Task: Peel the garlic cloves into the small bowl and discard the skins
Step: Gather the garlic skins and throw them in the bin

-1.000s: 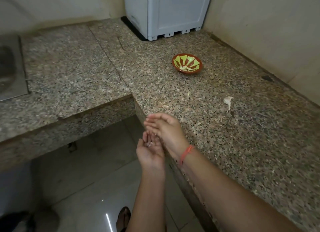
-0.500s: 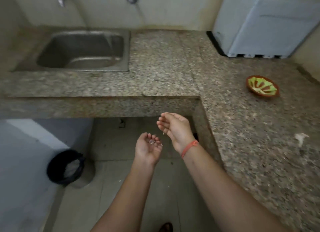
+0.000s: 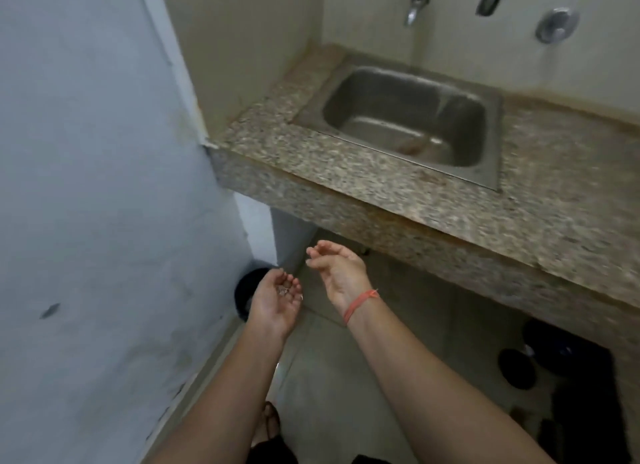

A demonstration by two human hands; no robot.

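My left hand is cupped palm up and carries a few small pale garlic skins in its palm. It hovers just right of a dark round bin that stands on the floor by the wall, partly hidden behind the hand. My right hand, with an orange thread on the wrist, floats beside the left one with its fingers apart and nothing in it. The small bowl and the garlic are out of view.
A steel sink is set into the speckled granite counter, with a tap above it. A grey-blue wall closes the left side. Dark objects lie under the counter. A sandalled foot shows on the tiled floor.
The view has swung left, from the counter with the bowl to the sink corner. Both hands have left the counter edge and now hang over the floor beside the bin, skins still in the left palm.
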